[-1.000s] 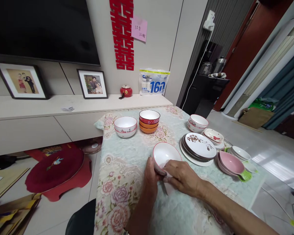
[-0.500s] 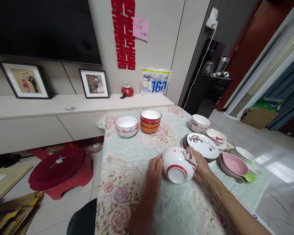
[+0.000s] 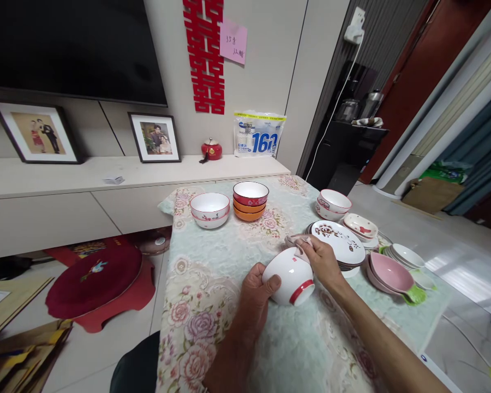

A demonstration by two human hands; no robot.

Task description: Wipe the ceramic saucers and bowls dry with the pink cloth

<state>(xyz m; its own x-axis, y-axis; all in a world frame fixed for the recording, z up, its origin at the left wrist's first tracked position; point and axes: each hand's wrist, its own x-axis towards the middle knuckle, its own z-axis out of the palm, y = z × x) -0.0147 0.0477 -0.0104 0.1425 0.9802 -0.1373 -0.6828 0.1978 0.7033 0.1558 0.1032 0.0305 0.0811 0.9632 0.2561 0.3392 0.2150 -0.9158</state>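
Note:
A white bowl (image 3: 288,275) with a red foot ring is tipped on its side above the table, its base turned toward me and to the right. My left hand (image 3: 257,292) grips it at the left, thumb on the outer wall. My right hand (image 3: 321,259) pinches a greyish-pink cloth (image 3: 298,240) against the bowl's upper rim. The inside of the bowl is hidden. Just beyond my right hand lies a stack of white plates (image 3: 337,240) with a brown flower pattern.
Two white bowls (image 3: 210,210) and a stack of red and orange bowls (image 3: 250,201) stand at the back left of the flowered tablecloth (image 3: 213,273). To the right are more white bowls (image 3: 333,204), patterned dishes (image 3: 360,225), pink bowls (image 3: 393,273) and small white bowls (image 3: 409,255).
The bowl has turned, its foot ring swinging right. My right hand and the cloth have moved up and left, from the bowl's right side to its upper rim. My left thumb now lies across the wall.

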